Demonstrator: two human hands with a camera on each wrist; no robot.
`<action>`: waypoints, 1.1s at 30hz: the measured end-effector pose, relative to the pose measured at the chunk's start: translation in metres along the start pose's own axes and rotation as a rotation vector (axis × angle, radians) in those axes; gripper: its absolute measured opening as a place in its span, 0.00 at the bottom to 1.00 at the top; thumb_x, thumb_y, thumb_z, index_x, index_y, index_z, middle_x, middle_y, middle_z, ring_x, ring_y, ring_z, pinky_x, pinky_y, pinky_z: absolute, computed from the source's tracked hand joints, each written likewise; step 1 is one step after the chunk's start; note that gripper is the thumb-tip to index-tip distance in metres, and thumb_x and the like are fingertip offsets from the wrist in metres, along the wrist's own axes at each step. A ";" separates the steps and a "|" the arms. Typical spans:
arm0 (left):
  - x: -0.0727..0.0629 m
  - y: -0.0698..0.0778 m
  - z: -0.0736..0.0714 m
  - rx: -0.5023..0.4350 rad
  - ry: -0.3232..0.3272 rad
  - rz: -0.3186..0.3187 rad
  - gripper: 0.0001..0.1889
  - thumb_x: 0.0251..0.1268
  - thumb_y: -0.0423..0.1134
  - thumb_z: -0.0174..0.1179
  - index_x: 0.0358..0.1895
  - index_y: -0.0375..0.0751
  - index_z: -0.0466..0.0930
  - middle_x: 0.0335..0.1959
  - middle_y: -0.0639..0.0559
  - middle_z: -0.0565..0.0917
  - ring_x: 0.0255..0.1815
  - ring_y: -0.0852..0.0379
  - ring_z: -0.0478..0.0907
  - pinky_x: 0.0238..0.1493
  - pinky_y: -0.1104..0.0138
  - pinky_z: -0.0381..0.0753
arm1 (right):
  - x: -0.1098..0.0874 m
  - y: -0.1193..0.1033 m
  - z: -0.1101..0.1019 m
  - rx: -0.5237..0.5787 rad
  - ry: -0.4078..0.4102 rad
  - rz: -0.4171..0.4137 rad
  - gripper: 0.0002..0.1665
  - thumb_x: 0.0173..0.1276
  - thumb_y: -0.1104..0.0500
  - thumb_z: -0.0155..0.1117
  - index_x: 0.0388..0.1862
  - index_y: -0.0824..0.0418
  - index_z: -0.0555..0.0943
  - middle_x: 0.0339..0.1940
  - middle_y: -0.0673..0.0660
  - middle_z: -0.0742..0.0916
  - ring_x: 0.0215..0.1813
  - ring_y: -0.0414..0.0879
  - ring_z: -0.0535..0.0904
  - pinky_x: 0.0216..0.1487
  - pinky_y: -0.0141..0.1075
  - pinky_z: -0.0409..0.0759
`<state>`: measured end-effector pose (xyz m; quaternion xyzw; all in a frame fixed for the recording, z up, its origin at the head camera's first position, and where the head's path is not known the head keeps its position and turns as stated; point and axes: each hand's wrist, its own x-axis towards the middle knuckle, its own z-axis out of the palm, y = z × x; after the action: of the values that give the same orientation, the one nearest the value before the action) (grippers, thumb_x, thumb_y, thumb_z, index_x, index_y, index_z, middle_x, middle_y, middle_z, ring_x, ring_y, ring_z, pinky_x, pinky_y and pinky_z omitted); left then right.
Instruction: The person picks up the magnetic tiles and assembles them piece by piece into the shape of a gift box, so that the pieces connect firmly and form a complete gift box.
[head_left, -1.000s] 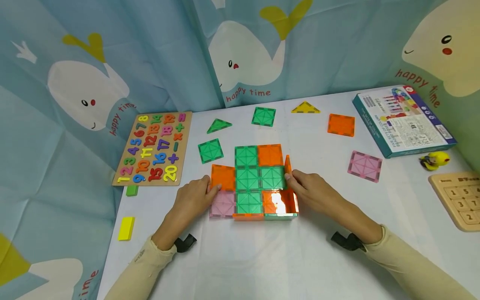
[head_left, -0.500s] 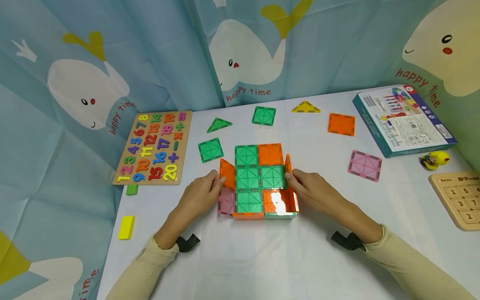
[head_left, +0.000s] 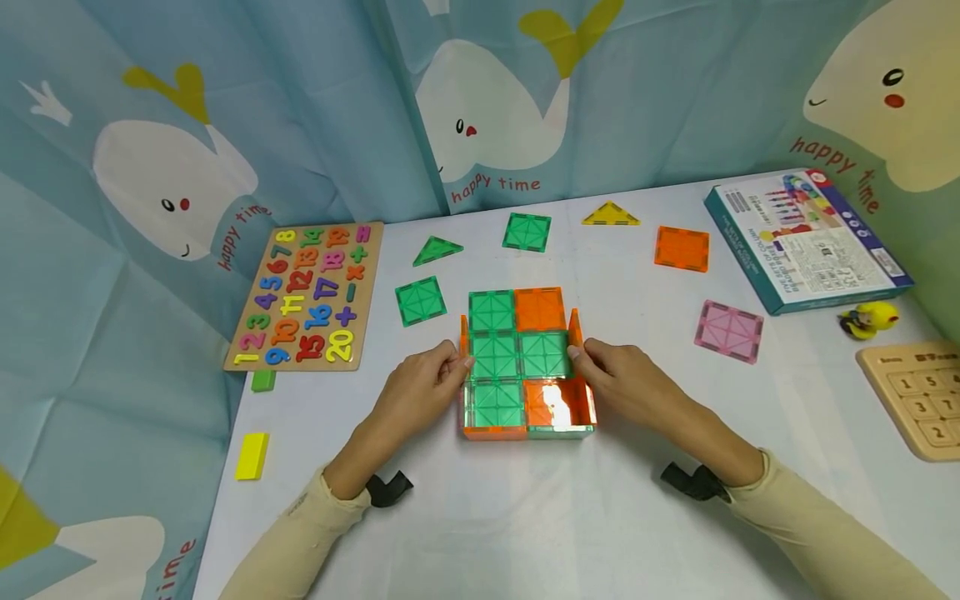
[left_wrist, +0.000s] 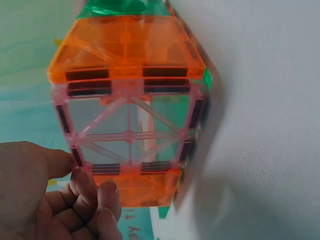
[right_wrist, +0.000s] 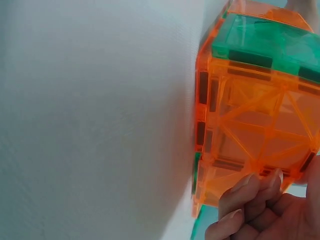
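Observation:
A flat base of green and orange magnetic tiles (head_left: 496, 356) lies on the table, with upright tiles along its front, left and right sides. At its left side my left hand (head_left: 420, 385) pinches the upper edge near where a pink magnetic tile (left_wrist: 129, 136) meets an orange magnetic tile (left_wrist: 142, 189). Both of these stand upright. Across from it, my right hand (head_left: 626, 375) pinches the top of the upright right wall, beside an orange magnetic tile (right_wrist: 265, 122). A green tile (right_wrist: 280, 42) forms part of the front wall.
Loose tiles lie around: green squares (head_left: 421, 301), a green triangle (head_left: 437, 250), a yellow triangle (head_left: 611, 215), an orange square (head_left: 682, 249) and a pink square (head_left: 729, 332). A number board (head_left: 303, 298) lies left; a box (head_left: 810, 242), toy figure (head_left: 868, 321) and wooden number board (head_left: 911, 404) lie right.
My left hand has moved right, tilting the orange and pink tiles on the left side from flat to upright. The right hand has kept its place at the right wall.

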<state>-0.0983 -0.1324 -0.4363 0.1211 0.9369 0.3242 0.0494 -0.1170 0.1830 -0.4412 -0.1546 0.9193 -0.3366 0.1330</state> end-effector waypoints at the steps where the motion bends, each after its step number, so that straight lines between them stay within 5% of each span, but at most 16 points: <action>1: -0.002 0.001 -0.001 0.004 0.006 -0.006 0.17 0.81 0.49 0.59 0.31 0.47 0.70 0.18 0.58 0.65 0.21 0.60 0.66 0.24 0.68 0.57 | 0.000 0.000 -0.001 0.003 0.001 0.008 0.27 0.86 0.40 0.47 0.30 0.54 0.72 0.20 0.49 0.69 0.25 0.44 0.67 0.30 0.35 0.62; 4: -0.012 0.004 -0.004 0.008 0.014 -0.016 0.15 0.79 0.49 0.62 0.35 0.47 0.71 0.21 0.58 0.68 0.23 0.61 0.67 0.25 0.69 0.61 | 0.003 0.000 -0.004 0.019 0.017 0.014 0.24 0.85 0.39 0.50 0.40 0.58 0.75 0.27 0.53 0.77 0.29 0.45 0.71 0.31 0.35 0.68; 7: -0.026 0.011 -0.010 0.022 -0.004 -0.011 0.14 0.76 0.50 0.65 0.46 0.45 0.74 0.29 0.56 0.73 0.28 0.61 0.70 0.26 0.69 0.68 | 0.008 0.001 -0.010 0.037 0.037 -0.003 0.28 0.84 0.39 0.53 0.62 0.61 0.73 0.52 0.60 0.82 0.38 0.48 0.78 0.38 0.39 0.77; 10: -0.040 0.019 -0.015 0.074 -0.086 -0.001 0.24 0.72 0.54 0.69 0.61 0.47 0.76 0.39 0.53 0.75 0.31 0.60 0.72 0.26 0.69 0.73 | 0.016 0.003 -0.015 0.049 0.026 -0.030 0.37 0.83 0.40 0.54 0.79 0.62 0.64 0.73 0.63 0.74 0.47 0.51 0.80 0.45 0.42 0.82; 13: -0.050 0.025 -0.016 0.159 -0.188 0.030 0.32 0.66 0.59 0.72 0.69 0.53 0.75 0.41 0.53 0.75 0.31 0.61 0.71 0.25 0.69 0.73 | 0.023 0.006 -0.019 0.080 -0.018 -0.043 0.39 0.84 0.40 0.54 0.82 0.60 0.63 0.71 0.63 0.78 0.49 0.53 0.82 0.45 0.42 0.83; 16: -0.054 0.024 -0.012 0.220 -0.244 0.093 0.29 0.64 0.57 0.74 0.64 0.51 0.79 0.37 0.56 0.76 0.31 0.63 0.72 0.26 0.70 0.73 | 0.028 0.009 -0.022 0.108 -0.046 -0.054 0.34 0.84 0.43 0.54 0.80 0.59 0.67 0.61 0.62 0.85 0.49 0.53 0.83 0.45 0.42 0.84; 23: -0.054 0.019 -0.008 0.269 -0.227 0.199 0.08 0.72 0.42 0.70 0.46 0.49 0.80 0.32 0.60 0.75 0.30 0.63 0.70 0.29 0.71 0.73 | 0.030 0.013 -0.027 0.134 -0.063 -0.074 0.29 0.85 0.46 0.56 0.76 0.57 0.72 0.57 0.61 0.88 0.51 0.54 0.83 0.47 0.41 0.83; 33: -0.042 0.017 -0.023 0.328 -0.232 0.260 0.15 0.72 0.39 0.70 0.56 0.44 0.79 0.36 0.56 0.77 0.34 0.59 0.73 0.36 0.66 0.80 | 0.017 0.019 -0.030 0.098 -0.034 -0.060 0.27 0.84 0.43 0.56 0.70 0.58 0.77 0.59 0.58 0.88 0.53 0.54 0.85 0.51 0.48 0.84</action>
<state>-0.0585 -0.1442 -0.4073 0.2836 0.9416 0.1551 0.0940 -0.1470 0.2078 -0.4343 -0.1811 0.8943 -0.3823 0.1457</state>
